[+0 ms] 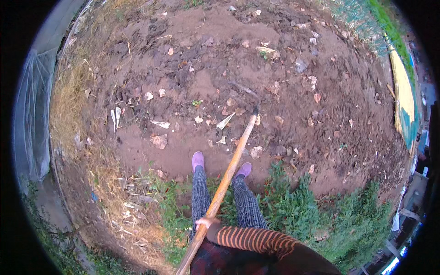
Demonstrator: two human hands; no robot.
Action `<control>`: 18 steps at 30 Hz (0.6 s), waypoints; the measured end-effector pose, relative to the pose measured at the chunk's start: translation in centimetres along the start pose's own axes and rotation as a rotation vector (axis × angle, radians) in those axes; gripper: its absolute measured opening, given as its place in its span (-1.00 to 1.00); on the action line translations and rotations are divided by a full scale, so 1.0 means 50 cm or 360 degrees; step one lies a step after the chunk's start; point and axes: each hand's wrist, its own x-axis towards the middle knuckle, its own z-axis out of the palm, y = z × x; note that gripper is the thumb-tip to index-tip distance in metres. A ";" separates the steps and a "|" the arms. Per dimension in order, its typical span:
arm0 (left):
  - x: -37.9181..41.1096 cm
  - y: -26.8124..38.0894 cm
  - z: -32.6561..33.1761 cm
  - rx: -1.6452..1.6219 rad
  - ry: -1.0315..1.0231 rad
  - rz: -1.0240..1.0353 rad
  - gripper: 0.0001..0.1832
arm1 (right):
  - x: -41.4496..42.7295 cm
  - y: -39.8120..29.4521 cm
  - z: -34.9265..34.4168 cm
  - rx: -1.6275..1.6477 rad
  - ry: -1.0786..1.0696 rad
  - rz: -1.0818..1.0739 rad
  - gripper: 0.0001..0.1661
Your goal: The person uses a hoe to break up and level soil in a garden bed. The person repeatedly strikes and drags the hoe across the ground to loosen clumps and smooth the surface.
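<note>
A long wooden tool handle [231, 163] slants across the middle of the view, passing in front of my legs. My right hand [207, 222], below a brown sleeve with orange stripes, is wrapped around its lower part. At the far end a dark, curved metal head [248, 91], perhaps a hoe or tined rake, rests on or just above the brown soil [206, 80]; blur hides its exact shape. The near end of the handle runs out of the picture at the bottom. My left hand is out of view. Near the tool head lies a pale dry husk [226, 121].
My purple shoes [197, 160] stand on the soil, with leafy green plants [292, 206] around and behind my legs. Several stones [159, 141] lie scattered about. Dry straw [72, 113] and clear plastic sheeting [32, 117] edge the left side; a yellowish mat [401, 92] lies at right.
</note>
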 end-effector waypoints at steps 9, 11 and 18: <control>-0.010 -0.040 0.047 -0.0032 -0.0078 0.0034 -0.47 | 0.164 -0.136 -0.167 0.0514 0.0271 0.0022 -0.85; -0.011 -0.079 0.117 -0.0022 -0.0109 0.0009 -0.46 | 0.080 -0.228 -0.107 0.0550 0.0606 0.0011 -0.84; 0.197 0.012 0.083 -0.0089 0.0202 0.0311 -0.44 | -0.044 -0.419 -0.164 0.0678 0.0465 -0.0961 -0.76</control>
